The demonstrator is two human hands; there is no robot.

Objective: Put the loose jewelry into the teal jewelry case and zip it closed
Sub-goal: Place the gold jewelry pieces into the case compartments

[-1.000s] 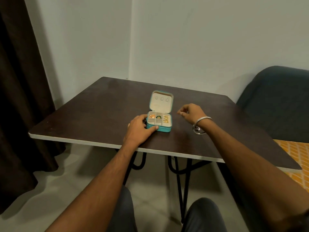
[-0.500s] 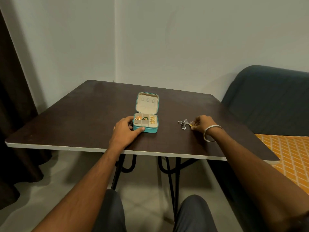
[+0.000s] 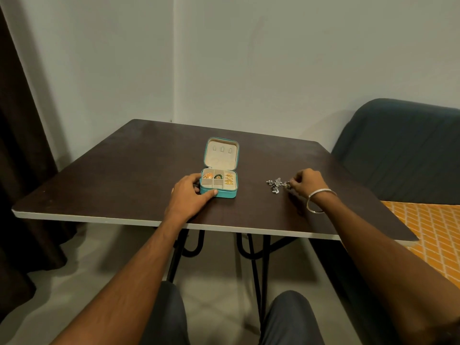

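Right hand (image 3: 307, 181) now pinching silver jewelry (image 3: 276, 185)

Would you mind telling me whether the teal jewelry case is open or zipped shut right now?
Open. The teal jewelry case has its lid standing up, showing the compartments with jewelry inside.

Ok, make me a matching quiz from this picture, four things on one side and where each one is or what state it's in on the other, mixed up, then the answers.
Things:
1. teal jewelry case
2. silver jewelry
3. left hand
4. silver bangle

Place or state:
A. on the right wrist
B. open, lid up
C. gripping the case's front left corner
D. loose on the table, at the right hand

Pairs: 1-B, 2-D, 3-C, 4-A
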